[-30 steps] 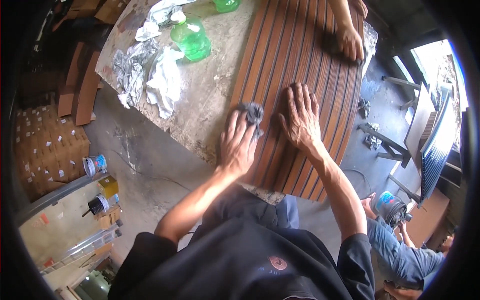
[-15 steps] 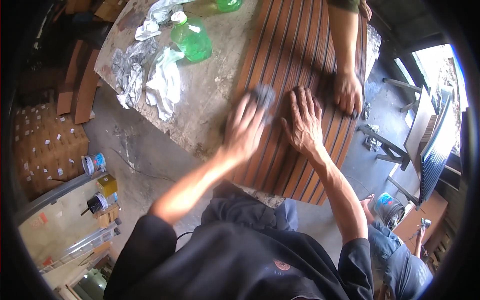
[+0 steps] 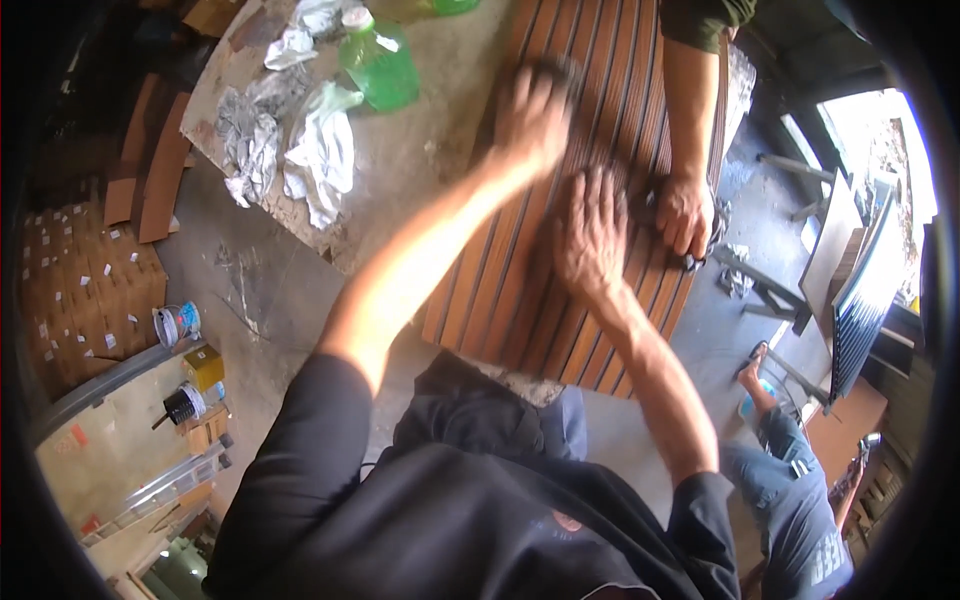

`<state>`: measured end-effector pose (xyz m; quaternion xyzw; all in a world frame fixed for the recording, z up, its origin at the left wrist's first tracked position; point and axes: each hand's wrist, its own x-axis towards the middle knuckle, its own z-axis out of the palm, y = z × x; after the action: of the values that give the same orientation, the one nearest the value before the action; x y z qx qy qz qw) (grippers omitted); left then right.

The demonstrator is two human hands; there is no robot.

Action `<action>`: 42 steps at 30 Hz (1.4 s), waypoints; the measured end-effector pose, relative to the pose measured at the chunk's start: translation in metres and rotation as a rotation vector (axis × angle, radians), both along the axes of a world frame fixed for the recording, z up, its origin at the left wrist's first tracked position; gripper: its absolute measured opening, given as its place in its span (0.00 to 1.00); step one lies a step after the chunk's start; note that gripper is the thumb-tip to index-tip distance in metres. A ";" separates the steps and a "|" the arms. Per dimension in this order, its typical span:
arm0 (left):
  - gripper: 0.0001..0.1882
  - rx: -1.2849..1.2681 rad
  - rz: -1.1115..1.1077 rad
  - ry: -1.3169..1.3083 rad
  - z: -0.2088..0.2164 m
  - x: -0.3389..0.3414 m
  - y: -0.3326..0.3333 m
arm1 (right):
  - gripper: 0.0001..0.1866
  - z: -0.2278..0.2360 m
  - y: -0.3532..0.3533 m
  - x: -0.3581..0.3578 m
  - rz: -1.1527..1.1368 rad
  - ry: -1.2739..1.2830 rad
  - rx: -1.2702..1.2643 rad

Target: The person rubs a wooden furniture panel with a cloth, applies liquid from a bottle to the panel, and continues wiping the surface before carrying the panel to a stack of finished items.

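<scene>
A brown grooved wood-look panel (image 3: pixel 497 310) lies across the worktable. My left hand (image 3: pixel 532 122), smeared by motion, is over the panel's left part, its fingers wrapped on a dark grey rag (image 3: pixel 560 68) that shows only as a blur. Lower and to the right, my right hand (image 3: pixel 592 230) lies flat on the slats, fingers stretched out and pointing away from me. Beside it, a co-worker's hand (image 3: pixel 686 215) presses a dark rag (image 3: pixel 692 262) on the panel's right edge.
Crumpled white cloths (image 3: pixel 322 155) and a green bottle (image 3: pixel 380 65) stand on the stained worktable (image 3: pixel 440 80). To the right are a metal stand (image 3: pixel 775 290) and leaning panels (image 3: pixel 862 290). Another person (image 3: pixel 790 490) is at the lower right; buckets (image 3: pixel 177 324) stand at left.
My left hand has slid forward along the panel with the rag. My right hand stays flat on it, and the co-worker's rag hand has shifted slightly. The person at lower right has moved a leg.
</scene>
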<state>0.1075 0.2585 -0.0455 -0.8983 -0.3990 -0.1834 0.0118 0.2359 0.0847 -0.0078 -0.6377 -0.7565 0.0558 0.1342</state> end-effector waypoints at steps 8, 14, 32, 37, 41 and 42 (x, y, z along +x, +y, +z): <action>0.19 -0.185 0.183 -0.180 0.035 -0.059 -0.169 | 0.34 0.004 -0.030 -0.030 -0.043 0.173 -0.133; 0.17 0.065 0.268 -0.270 0.004 0.009 0.099 | 0.35 0.019 -0.026 -0.050 0.031 0.110 -0.133; 0.17 -0.003 0.292 -0.162 0.005 -0.006 0.062 | 0.35 0.013 -0.027 -0.046 0.033 0.094 -0.104; 0.21 -0.135 0.181 -0.278 0.003 0.005 -0.046 | 0.33 -0.002 -0.027 -0.014 -0.043 0.068 -0.056; 0.18 -0.325 0.220 -0.221 0.056 -0.107 -0.264 | 0.33 -0.001 -0.026 -0.030 -0.015 0.129 -0.072; 0.17 -0.372 0.256 -0.185 0.070 -0.118 -0.304 | 0.33 0.002 -0.028 -0.028 -0.010 0.112 -0.073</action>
<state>-0.0107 -0.0455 0.0240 -0.8066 -0.5359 -0.1852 -0.1670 0.2083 0.0567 -0.0063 -0.6419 -0.7420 0.1182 0.1532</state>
